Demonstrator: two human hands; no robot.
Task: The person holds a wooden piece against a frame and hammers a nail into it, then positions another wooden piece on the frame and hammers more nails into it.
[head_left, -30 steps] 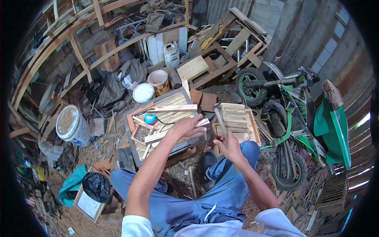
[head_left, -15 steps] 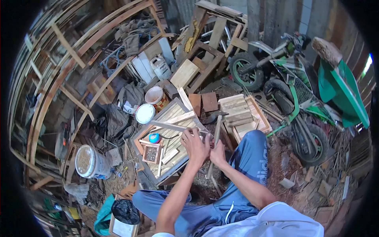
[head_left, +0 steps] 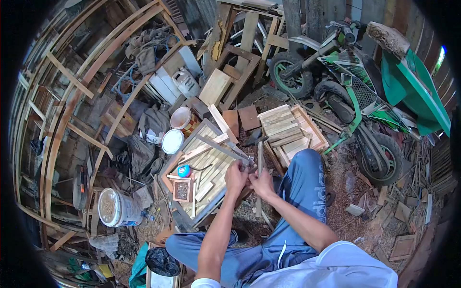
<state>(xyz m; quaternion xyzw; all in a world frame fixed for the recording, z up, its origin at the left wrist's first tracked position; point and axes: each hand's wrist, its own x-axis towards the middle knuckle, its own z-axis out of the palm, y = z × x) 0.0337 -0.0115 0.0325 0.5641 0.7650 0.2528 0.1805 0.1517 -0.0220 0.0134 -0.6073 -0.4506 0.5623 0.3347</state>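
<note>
My left hand [head_left: 235, 178] is closed at the end of a thin greyish strip [head_left: 218, 147], which slants across a slatted wooden panel [head_left: 216, 171]. The fingertips of both hands nearly meet, and whatever small thing lies between them is too small to make out. My right hand [head_left: 262, 185] is wrapped around the wooden handle of a hammer [head_left: 260, 157], held upright with its head away from me. On the panel lie a blue tape measure [head_left: 184, 171], a small wooden box of nails [head_left: 182, 190] and loose wood strips.
Beyond my knee stands a slatted wooden box [head_left: 283, 126]. A green motorbike [head_left: 355, 96] leans at the right. Left of the panel are a white bucket [head_left: 115, 207], a white-lidded tub [head_left: 173, 141] and an open paint pail [head_left: 184, 119]. Wood scraps and sawdust cover the floor.
The strip has swung and shifted right, its end now beyond my left fingers. My left hand has lowered slightly, and the hammer has turned more upright. The view has shifted a little.
</note>
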